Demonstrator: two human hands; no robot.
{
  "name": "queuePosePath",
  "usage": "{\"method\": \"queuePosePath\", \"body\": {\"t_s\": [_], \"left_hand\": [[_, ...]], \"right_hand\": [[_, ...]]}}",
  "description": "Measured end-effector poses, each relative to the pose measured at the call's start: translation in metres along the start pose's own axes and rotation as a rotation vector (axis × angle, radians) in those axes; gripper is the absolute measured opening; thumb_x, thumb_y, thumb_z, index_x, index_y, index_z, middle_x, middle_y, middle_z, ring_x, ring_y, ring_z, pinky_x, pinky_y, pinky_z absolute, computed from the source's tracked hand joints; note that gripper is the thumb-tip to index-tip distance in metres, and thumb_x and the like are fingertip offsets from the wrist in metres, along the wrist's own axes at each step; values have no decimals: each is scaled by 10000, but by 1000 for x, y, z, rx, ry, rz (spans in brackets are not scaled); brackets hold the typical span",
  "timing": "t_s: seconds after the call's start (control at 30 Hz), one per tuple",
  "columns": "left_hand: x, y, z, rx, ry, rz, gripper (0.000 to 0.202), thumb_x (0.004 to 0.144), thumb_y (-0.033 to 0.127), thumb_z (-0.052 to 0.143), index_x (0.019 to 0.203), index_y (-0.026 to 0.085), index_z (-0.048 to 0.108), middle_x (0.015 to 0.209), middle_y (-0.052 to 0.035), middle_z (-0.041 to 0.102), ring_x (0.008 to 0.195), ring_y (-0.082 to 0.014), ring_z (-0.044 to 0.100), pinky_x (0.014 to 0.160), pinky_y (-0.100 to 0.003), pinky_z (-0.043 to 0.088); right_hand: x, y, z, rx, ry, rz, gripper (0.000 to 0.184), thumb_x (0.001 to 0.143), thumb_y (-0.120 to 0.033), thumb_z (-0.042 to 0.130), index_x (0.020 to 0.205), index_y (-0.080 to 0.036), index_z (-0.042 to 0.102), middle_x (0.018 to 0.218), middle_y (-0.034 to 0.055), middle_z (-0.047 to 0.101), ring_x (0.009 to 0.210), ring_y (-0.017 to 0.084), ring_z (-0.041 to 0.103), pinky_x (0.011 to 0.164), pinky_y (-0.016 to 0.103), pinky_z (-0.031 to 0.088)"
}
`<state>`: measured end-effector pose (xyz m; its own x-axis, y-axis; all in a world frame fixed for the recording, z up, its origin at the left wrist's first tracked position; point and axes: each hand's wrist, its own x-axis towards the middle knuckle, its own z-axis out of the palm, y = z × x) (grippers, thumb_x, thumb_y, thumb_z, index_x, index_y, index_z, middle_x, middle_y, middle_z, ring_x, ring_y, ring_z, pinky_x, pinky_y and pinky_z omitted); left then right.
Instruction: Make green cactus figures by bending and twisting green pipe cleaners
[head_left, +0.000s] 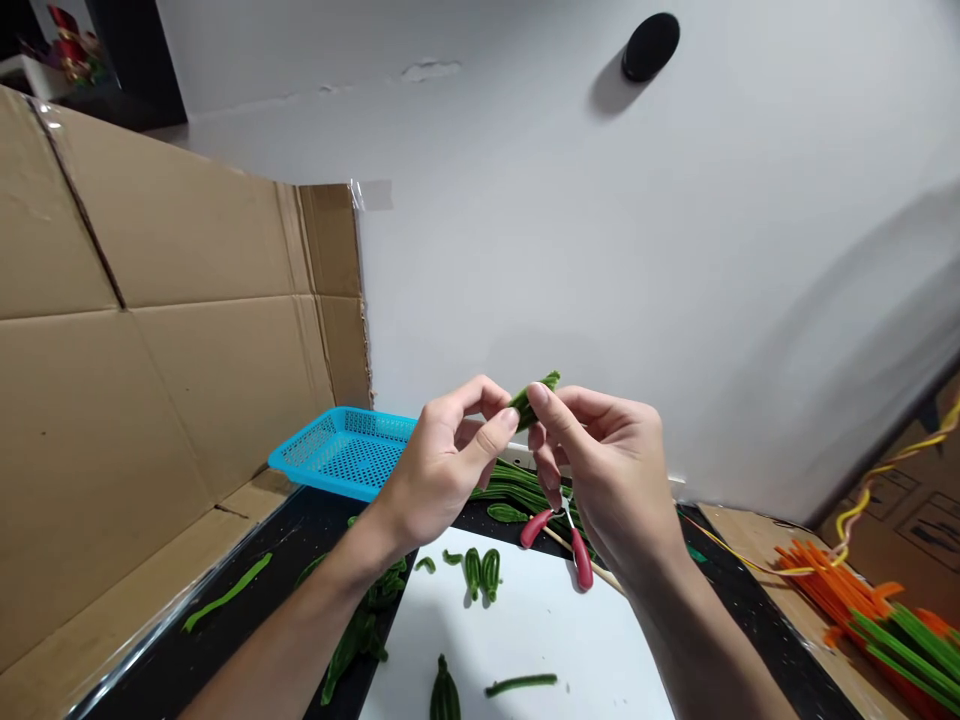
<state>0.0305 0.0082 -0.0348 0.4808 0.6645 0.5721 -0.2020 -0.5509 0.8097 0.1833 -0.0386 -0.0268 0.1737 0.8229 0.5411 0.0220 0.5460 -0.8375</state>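
Both hands meet above the white board (517, 635), pinching a small bundle of folded green pipe cleaners (553, 380). My left hand (450, 450) grips its lower left end between thumb and fingers. On its upper right part, my right hand (607, 440) has thumb and fingertips closed. Below lie a looped pipe-cleaner piece (490, 574), a pointed green piece (445, 692) and a straight short length (521, 684). Red-handled pliers (582, 560) rest near the right hand, jaws partly hidden behind it.
A blue plastic basket (322, 478) stands at the back left beside a cardboard wall (210, 240). Long green stems (517, 482) lie behind the board. More green pieces (356, 640) sit left of it. Orange pipe cleaners (832, 590) and a twisted yellow cord (855, 515) are at right.
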Motion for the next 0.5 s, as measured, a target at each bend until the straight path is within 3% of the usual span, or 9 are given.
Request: {"method": "queuePosePath", "body": {"t_s": [0.13,0.27,0.5], "left_hand": [[0,2,1,-12,15,20,224,1025,356,672,911,183,586,713,49,527,551,-65,487,487,-196,395],[-1,4,0,-26,19,26,257,1056,390,624,909,182,589,664,51,530,538,-73,501,500,-201,424],[2,3,-1,-170,-18,-21,250,1041,386,649,922,172,601,676,37,580,486,-65,522,445,-198,403]], "right_hand": [[0,-4,-2,-33,-16,-27,350,890,-484,837,756,-182,721,558,-25,570,394,83,478,350,224,392],[3,-7,-3,66,-146,1,364,880,-494,840,777,-179,690,685,-12,616,419,102,573,349,240,501],[8,-6,-10,197,-279,66,280,925,-415,816,833,-172,710,637,-19,644,487,125,663,461,238,605]]}}
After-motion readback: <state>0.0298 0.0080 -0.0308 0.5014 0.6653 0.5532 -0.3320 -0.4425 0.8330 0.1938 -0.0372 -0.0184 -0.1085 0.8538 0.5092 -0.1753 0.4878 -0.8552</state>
